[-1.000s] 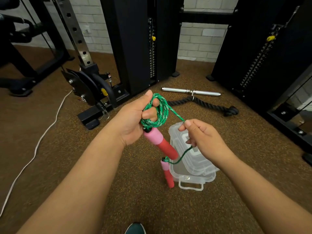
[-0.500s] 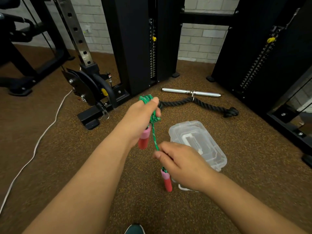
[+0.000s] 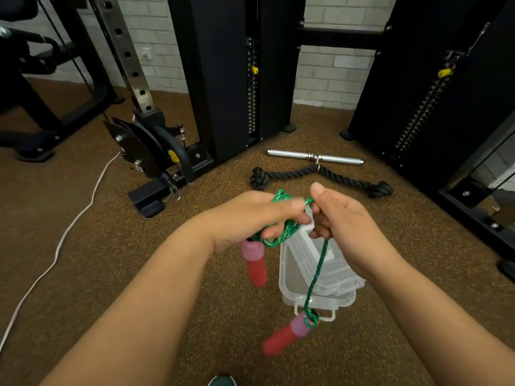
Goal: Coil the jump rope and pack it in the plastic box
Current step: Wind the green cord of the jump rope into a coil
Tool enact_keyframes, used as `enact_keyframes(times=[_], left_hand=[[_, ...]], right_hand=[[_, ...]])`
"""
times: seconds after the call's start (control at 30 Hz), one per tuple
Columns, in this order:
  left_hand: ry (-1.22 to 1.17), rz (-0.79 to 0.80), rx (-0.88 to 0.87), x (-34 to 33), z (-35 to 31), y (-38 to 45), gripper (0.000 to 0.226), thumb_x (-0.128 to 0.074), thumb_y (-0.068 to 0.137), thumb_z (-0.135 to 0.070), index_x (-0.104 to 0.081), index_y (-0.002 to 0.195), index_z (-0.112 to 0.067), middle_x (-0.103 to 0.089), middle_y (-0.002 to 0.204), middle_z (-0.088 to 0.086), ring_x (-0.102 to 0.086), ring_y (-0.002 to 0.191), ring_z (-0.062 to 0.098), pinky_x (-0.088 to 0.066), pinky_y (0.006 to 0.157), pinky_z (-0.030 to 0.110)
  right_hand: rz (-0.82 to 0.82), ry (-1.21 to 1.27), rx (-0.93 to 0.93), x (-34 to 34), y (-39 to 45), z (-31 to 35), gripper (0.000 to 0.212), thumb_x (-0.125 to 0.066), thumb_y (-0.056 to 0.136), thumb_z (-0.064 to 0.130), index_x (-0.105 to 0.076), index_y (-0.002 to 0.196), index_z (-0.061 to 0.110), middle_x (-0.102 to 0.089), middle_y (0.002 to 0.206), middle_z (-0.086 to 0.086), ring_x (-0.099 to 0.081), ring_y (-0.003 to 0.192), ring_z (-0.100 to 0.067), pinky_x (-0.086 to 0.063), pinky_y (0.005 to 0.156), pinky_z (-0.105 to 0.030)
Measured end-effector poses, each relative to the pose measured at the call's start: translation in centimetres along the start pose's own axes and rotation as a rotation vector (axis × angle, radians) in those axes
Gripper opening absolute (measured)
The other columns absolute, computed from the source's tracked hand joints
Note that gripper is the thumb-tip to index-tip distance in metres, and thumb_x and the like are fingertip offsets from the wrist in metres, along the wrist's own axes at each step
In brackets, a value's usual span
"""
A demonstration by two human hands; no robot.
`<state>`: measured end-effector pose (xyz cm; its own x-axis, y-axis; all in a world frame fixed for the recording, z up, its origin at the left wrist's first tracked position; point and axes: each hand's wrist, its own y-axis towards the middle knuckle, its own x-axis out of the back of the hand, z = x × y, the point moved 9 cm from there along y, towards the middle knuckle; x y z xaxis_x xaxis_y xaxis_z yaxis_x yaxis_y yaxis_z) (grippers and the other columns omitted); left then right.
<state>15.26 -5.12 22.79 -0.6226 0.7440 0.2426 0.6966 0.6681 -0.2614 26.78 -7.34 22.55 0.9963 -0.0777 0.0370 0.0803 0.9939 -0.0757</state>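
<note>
My left hand [image 3: 250,215] grips a coil of green jump rope [image 3: 284,232] wound around its fingers, with one red and pink handle [image 3: 255,263] hanging below it. My right hand [image 3: 340,227] pinches the free strand of the rope, close beside the left hand. From it the strand [image 3: 316,271] runs down to the second red and pink handle [image 3: 287,334], which dangles tilted and blurred just above the floor. The clear plastic box [image 3: 295,285] sits on the floor under my hands, its lid lying askew on top.
A black tricep rope [image 3: 320,176] and a steel bar [image 3: 315,157] lie on the brown floor beyond the box. Black cable machine columns [image 3: 223,79] stand behind. A pulley base [image 3: 147,157] and a white cord [image 3: 69,232] are at the left. A shoe tip [image 3: 221,381] shows at the bottom.
My right hand has risen from low by the hanging handle to level with the left hand, drawing the strand up. The lower handle has swung out to the left and lifted.
</note>
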Motion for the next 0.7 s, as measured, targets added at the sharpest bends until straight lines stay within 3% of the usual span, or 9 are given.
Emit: enact_keyframes(times=[0.13, 0.23, 0.4, 0.53, 0.7], left_hand=[[-0.128, -0.042, -0.072, 1.0, -0.5, -0.2, 0.032, -0.055, 0.085, -0.045, -0.073, 0.086, -0.019, -0.036, 0.046, -0.008, -0.031, 0.048, 0.007, -0.036, 0.063, 0.019], [-0.274, -0.133, -0.105, 2.6, -0.5, -0.6, 0.030, -0.053, 0.089, -0.041, -0.063, 0.075, -0.016, -0.034, 0.042, -0.009, -0.028, 0.046, 0.008, -0.032, 0.052, 0.019], [-0.430, -0.249, -0.119, 4.0, -0.2, -0.6, 0.033, -0.043, 0.095, -0.038, -0.054, 0.072, -0.016, -0.031, 0.039, -0.010, -0.027, 0.046, 0.009, -0.032, 0.050, 0.020], [-0.535, -0.319, -0.134, 4.5, 0.0, -0.3, 0.036, -0.041, 0.097, -0.038, -0.052, 0.071, -0.017, -0.031, 0.039, -0.011, -0.026, 0.044, 0.008, -0.027, 0.051, 0.023], [-0.663, -0.400, -0.126, 5.3, 0.5, -0.4, 0.039, -0.043, 0.097, -0.041, -0.054, 0.066, -0.019, -0.030, 0.040, -0.011, -0.024, 0.048, 0.009, -0.025, 0.058, 0.026]], right_hand=[[0.173, 0.135, -0.045, -1.4, -0.1, -0.8, 0.031, -0.044, 0.096, 0.034, -0.058, 0.074, 0.016, -0.037, 0.055, 0.005, -0.036, 0.051, -0.010, -0.048, 0.062, -0.024], [0.275, 0.132, -0.018, -1.4, -0.3, -0.9, 0.026, -0.049, 0.092, 0.034, -0.066, 0.082, 0.017, -0.040, 0.059, 0.003, -0.040, 0.052, -0.011, -0.049, 0.063, -0.022], [0.174, 0.013, -0.010, 0.3, 0.3, -2.0, 0.035, -0.046, 0.086, 0.043, -0.069, 0.073, 0.020, -0.039, 0.051, 0.007, -0.040, 0.050, -0.010, -0.046, 0.069, -0.029], [0.200, -0.007, 0.014, 0.2, 0.3, -2.7, 0.026, -0.046, 0.095, 0.024, -0.072, 0.093, 0.018, -0.047, 0.061, 0.005, -0.046, 0.058, -0.008, -0.045, 0.069, -0.026], [0.051, -0.167, -0.025, 1.0, 0.8, -4.1, 0.038, -0.044, 0.096, 0.035, -0.063, 0.070, 0.017, -0.036, 0.053, 0.005, -0.036, 0.049, -0.008, -0.039, 0.056, -0.024]])
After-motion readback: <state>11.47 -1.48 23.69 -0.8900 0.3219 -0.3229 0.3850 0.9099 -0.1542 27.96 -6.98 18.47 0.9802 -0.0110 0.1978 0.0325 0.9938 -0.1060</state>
